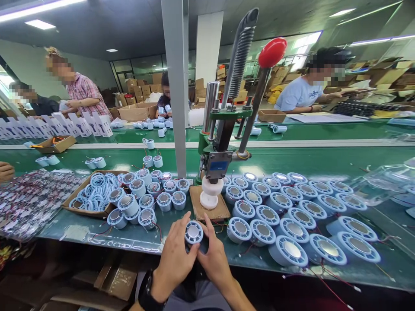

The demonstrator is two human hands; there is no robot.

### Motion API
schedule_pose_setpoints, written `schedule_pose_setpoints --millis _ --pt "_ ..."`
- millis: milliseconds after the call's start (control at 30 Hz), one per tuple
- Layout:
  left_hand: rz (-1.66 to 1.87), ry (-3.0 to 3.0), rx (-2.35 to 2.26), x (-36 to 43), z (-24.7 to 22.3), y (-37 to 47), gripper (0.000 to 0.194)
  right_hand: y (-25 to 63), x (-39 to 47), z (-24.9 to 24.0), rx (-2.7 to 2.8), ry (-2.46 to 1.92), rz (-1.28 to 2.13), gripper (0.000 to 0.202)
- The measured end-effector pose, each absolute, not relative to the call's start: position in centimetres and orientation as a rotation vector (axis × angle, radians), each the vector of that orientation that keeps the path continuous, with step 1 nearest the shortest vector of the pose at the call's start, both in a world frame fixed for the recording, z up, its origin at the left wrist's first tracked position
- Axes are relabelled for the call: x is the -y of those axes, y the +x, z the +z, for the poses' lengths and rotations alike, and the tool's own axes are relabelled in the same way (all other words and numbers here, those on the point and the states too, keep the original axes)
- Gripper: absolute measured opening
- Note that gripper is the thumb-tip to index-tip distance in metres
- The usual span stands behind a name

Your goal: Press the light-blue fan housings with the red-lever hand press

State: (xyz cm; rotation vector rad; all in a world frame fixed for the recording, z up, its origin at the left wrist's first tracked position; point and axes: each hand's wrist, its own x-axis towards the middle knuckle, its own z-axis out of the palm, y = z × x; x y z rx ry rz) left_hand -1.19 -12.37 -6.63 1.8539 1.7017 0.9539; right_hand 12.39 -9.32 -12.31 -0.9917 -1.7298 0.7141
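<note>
A light-blue round housing (193,233) with a silver disc in its slotted top face is held above the bench's front edge. My left hand (177,246) is closed around its left side, thumb at the near rim. On the other side, my right hand (214,250) has its fingers apart, close beside the housing; whether its thumb touches the rim I cannot tell. Just beyond my hands stands a green hand press (220,164) with a red-knobbed lever. Its white pressing head (212,186) is over a white round base (209,199) on a brown board (223,210).
Rows of similar housings (293,229) with thin wires fill the bench at right. More housings (128,203) cluster at left beside a cardboard box (105,212) of light-blue rings. A grey post (177,86) rises behind. Several people work across the green line; another person's hand (5,171) shows far left.
</note>
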Motion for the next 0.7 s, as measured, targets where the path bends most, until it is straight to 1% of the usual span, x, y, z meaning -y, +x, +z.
schedule_pose_setpoints --millis 167,433,600,667,700 --pt "1.022 1.852 -1.664 12.7 -6.9 -1.1 0.066 12.4 9.4 -12.3 1.726 -1.003 0.747 0.083" --pt "1.0 1.79 -1.719 12.6 -6.8 -0.9 0.067 12.3 9.3 -12.5 1.736 -1.013 0.754 0.085" --pt "1.032 1.735 -1.675 12.6 -8.8 -0.5 0.062 12.9 9.4 -13.1 1.921 -0.998 0.623 0.067" --pt "1.04 1.698 -1.647 12.4 -9.4 -0.4 0.06 14.1 9.3 -11.8 2.08 -0.986 0.605 0.07" --pt "1.034 1.672 -1.644 12.2 -9.3 -0.4 0.06 14.9 9.1 -10.4 2.166 -0.979 0.594 0.072"
